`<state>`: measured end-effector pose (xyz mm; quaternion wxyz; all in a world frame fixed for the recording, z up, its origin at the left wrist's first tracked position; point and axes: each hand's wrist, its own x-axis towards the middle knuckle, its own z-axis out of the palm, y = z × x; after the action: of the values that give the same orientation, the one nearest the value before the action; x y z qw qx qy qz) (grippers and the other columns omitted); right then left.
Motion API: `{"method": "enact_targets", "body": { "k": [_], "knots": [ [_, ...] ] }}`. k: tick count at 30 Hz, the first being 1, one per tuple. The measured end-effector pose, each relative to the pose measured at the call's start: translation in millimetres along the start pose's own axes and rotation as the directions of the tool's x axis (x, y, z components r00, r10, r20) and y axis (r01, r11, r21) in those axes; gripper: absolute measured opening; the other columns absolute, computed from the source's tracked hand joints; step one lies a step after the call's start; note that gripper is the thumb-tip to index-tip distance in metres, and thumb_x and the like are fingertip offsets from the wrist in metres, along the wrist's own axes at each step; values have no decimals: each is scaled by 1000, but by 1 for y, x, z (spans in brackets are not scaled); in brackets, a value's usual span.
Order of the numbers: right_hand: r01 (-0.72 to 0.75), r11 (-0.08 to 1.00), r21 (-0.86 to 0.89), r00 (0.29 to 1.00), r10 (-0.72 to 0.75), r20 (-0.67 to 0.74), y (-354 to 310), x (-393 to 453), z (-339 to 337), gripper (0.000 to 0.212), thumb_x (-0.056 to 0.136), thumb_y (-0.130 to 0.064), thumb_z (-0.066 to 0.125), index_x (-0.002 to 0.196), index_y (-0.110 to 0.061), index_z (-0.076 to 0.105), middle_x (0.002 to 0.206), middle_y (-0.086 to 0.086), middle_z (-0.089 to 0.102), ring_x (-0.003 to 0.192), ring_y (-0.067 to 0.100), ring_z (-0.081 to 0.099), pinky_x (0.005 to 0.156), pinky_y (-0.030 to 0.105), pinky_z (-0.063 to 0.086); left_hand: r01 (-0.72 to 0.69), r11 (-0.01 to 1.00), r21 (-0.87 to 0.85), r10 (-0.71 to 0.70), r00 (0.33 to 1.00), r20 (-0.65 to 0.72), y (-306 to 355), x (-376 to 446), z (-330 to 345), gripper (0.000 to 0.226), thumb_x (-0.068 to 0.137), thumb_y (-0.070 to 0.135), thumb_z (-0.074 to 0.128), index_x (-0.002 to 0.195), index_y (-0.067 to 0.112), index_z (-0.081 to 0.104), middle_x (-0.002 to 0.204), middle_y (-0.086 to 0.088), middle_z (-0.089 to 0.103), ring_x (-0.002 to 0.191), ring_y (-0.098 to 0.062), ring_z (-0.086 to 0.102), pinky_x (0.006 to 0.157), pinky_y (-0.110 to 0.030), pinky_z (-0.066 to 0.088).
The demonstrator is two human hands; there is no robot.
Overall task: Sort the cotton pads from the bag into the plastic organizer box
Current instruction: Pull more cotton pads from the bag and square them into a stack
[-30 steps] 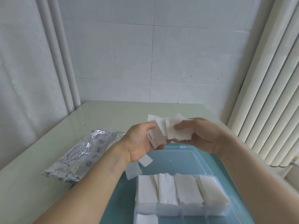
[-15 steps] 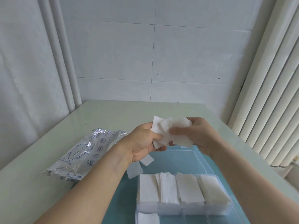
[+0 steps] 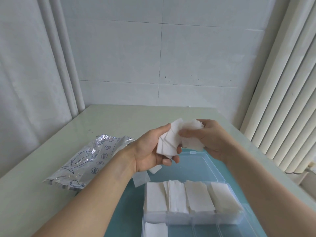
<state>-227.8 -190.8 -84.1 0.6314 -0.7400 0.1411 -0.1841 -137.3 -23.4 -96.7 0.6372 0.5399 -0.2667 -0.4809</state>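
Observation:
My left hand [image 3: 150, 151] grips a small stack of white cotton pads [image 3: 168, 142] above the open lid of the organizer box. My right hand [image 3: 212, 139] holds a second bunch of pads [image 3: 191, 135] right beside it, the two bunches touching. The clear plastic organizer box [image 3: 193, 218] lies below, near me, its far row of compartments filled with upright pads [image 3: 177, 195]. One near-left compartment holds a pad [image 3: 156, 230]. The silver foil bag [image 3: 85, 159] with a blue fish print lies flat on the table to the left.
Two loose pads [image 3: 141, 178] lie on the teal mat [image 3: 123, 209] under my left wrist. The box lid [image 3: 200, 166] lies open, flat on the mat behind the compartments. A pale table [image 3: 119, 117] meets the tiled wall; a ribbed radiator [image 3: 287, 100] stands at right.
Both hands have shifted slightly right and lifted a little. The pads have been squared up: the left hand now holds a tidier stack, separated from the bunch in the right hand.

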Motion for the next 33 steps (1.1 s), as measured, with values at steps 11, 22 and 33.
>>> {"method": "enact_targets", "body": {
  "k": [11, 22, 33],
  "knots": [
    [82, 994, -75, 997, -81, 8, -17, -4, -11, 15, 73, 5, 80, 77, -5, 70, 71, 10, 66, 63, 23, 61, 56, 28, 49, 157, 977, -144, -144, 985, 97, 0, -2, -4, 72, 92, 64, 38, 111, -1, 62, 84, -16, 63, 58, -26, 54, 35, -18, 25],
    [44, 981, -190, 997, -55, -51, -11, -7, 2, 17, 75, -15, 85, 85, -5, 75, 73, 5, 71, 67, 19, 65, 65, 31, 46, 101, 958, -267, -112, 993, -25, -10, 6, 11, 65, 89, 74, 44, 98, 13, 63, 77, -10, 54, 59, -25, 52, 55, -30, 50],
    [-7, 1000, -14, 993, 5, -120, -11, -5, 1, 35, 75, -24, 87, 98, -4, 71, 83, 10, 75, 64, 19, 68, 55, 28, 50, -167, 946, -278, 99, 966, -240, -18, 19, 10, 87, 75, 72, 53, 127, 3, 48, 97, -19, 65, 70, -33, 68, 65, -43, 61]
  ]
}}
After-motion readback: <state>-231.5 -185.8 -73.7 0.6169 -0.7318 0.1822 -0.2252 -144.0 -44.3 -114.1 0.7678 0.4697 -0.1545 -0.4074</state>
